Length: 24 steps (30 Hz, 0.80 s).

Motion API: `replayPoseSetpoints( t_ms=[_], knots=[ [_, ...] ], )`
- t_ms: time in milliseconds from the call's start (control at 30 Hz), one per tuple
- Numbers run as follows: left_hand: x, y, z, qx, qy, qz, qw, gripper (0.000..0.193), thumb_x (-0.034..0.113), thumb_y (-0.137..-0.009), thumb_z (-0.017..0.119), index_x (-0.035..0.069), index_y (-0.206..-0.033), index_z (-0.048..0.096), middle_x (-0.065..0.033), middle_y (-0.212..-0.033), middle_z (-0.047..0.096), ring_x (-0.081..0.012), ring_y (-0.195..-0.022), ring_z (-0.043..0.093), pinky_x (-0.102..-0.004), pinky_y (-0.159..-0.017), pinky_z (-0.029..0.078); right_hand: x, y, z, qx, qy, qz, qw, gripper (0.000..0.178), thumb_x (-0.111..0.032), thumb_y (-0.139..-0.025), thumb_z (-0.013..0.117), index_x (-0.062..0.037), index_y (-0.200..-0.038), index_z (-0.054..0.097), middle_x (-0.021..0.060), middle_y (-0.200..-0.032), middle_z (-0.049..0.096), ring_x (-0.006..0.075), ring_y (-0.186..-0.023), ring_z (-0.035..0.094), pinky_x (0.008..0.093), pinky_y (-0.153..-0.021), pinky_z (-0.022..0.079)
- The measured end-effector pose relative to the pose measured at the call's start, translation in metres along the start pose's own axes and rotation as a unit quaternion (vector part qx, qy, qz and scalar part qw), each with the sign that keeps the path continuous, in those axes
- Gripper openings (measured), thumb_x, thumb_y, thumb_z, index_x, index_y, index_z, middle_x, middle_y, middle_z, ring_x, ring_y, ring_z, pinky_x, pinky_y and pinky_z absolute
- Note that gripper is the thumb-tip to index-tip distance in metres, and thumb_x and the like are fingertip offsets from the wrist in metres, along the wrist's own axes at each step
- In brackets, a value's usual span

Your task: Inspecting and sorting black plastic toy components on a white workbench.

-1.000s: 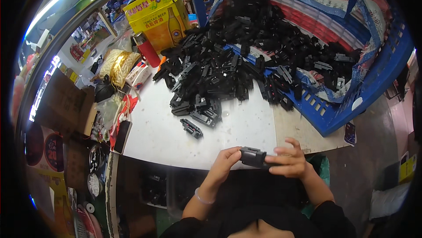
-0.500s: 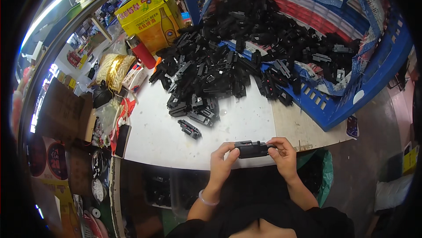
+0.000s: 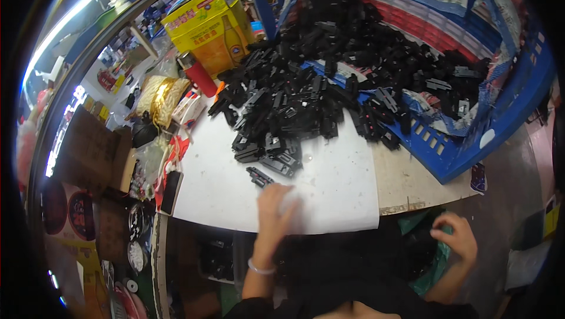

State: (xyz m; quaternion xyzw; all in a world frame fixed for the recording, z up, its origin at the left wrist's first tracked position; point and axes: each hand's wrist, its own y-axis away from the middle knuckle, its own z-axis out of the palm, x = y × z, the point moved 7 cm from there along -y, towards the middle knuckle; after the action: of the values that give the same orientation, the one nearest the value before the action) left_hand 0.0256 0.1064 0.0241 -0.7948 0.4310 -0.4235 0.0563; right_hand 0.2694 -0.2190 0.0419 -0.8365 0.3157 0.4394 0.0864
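A long black plastic part (image 3: 259,176) with a ridged top lies alone in front of a large heap of similar black parts (image 3: 288,107). My left hand (image 3: 274,213) reaches over the white tabletop to its near end, thumb apart from the fingers. The fingertips are smeared by motion, and whether they touch the part I cannot tell. Off to the right, beyond the table's front edge, my right hand (image 3: 458,238) is above a green plastic bag (image 3: 438,260). Its fingers are loosely curved with a gap to the thumb, and nothing shows between them.
A blue plastic crate (image 3: 453,154) lined with a striped woven sheet (image 3: 435,25) lies tipped, parts spilling onto the white table (image 3: 218,201). A yellow carton (image 3: 206,25) and a red flask (image 3: 198,75) stand at the back left. Clutter and a dark box (image 3: 170,192) line the left edge.
Both hands held one black part between them before; it is no longer seen in them. My left hand has moved left toward the lone part, my right hand right and down over the bag.
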Motion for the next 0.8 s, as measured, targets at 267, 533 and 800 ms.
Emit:
replayPoseSetpoints(
  t_ms=[267,533,800],
  knots=[
    [-0.065,-0.028,-0.03,-0.081,-0.387,0.066,0.916,0.052,-0.001,-0.068,0.061,0.018,-0.117,0.056,-0.0095,-0.125,0.045,-0.0308,-0.126,0.032,-0.052,-0.101,0.025,0.024,0.018,0.015,0.02,0.146,0.03,0.989,0.048,-0.022,-0.07,0.072,-0.0053,-0.112,0.057,0.016,-0.085,0.065,0.0277,-0.08,0.063,0.035,-0.071,0.048],
    [-0.066,-0.027,-0.015,-0.172,-0.361,0.129,0.908,0.042,0.001,-0.068,0.062,0.02,-0.105,0.058,-0.0027,-0.126,0.045,-0.0292,-0.13,0.029,-0.0541,-0.107,0.015,-0.059,-0.044,0.104,-0.125,0.042,-0.181,0.975,0.034,-0.025,-0.079,0.067,-0.008,-0.107,0.061,0.0109,-0.088,0.064,0.0245,-0.085,0.06,0.0332,-0.078,0.045],
    [0.075,0.032,0.02,-0.24,-0.148,0.407,0.869,0.045,0.014,-0.073,0.058,0.031,-0.114,0.053,0.0006,-0.139,0.038,-0.0237,-0.133,0.03,-0.0552,-0.104,0.028,-0.061,-0.101,0.211,-0.349,-0.356,-0.028,0.866,0.034,-0.019,-0.094,0.046,-0.0099,-0.127,0.047,0.0007,-0.076,0.056,0.0069,-0.075,0.052,0.02,-0.065,0.043]
  ],
)
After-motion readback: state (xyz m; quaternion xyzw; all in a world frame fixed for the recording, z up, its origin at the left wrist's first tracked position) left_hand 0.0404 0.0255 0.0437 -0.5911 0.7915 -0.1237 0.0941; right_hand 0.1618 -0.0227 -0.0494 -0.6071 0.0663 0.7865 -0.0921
